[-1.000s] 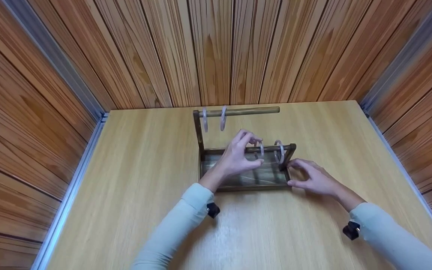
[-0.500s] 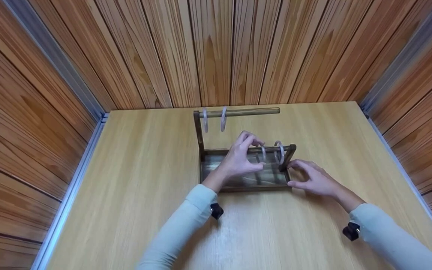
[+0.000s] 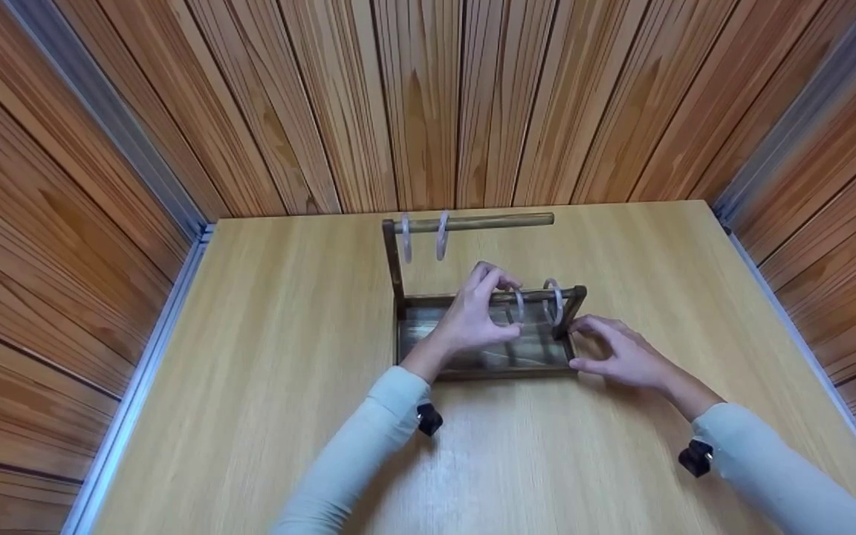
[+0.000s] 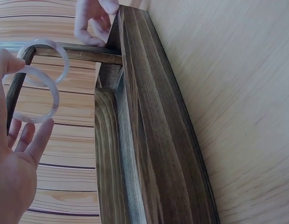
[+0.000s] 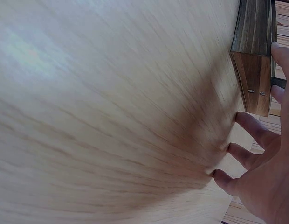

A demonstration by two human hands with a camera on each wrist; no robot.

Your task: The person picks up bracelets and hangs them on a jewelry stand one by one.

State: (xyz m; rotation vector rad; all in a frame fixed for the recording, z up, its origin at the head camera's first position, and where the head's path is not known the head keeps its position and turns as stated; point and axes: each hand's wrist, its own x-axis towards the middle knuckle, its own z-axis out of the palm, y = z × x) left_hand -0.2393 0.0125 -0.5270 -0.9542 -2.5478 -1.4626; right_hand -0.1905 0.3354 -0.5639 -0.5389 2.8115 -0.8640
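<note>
A dark wooden jewelry stand (image 3: 489,373) has a tray base, a high bar on a left post and a lower bar on a right post. My left hand (image 3: 469,316) holds a pale, translucent bangle (image 3: 521,305) between thumb and fingertips. That bangle (image 4: 54,100) is around the lower bar in the left wrist view. A second bangle (image 3: 558,305) hangs to its right, by the post. My right hand (image 3: 621,355) grips the stand's right end with thumb and forefinger. In the right wrist view, the other fingertips (image 5: 221,179) of that hand rest on the table.
Two more pale bangles, a left one (image 3: 406,238) and a right one (image 3: 442,235), hang on the high bar (image 3: 502,221). The stand is on a light wooden table (image 3: 302,312). Wood-plank walls (image 3: 428,104) rise behind it and at both sides.
My left hand has lowered slightly with the bangle over the last second, mostly in the first half. The right hand and the stand look unmoved.
</note>
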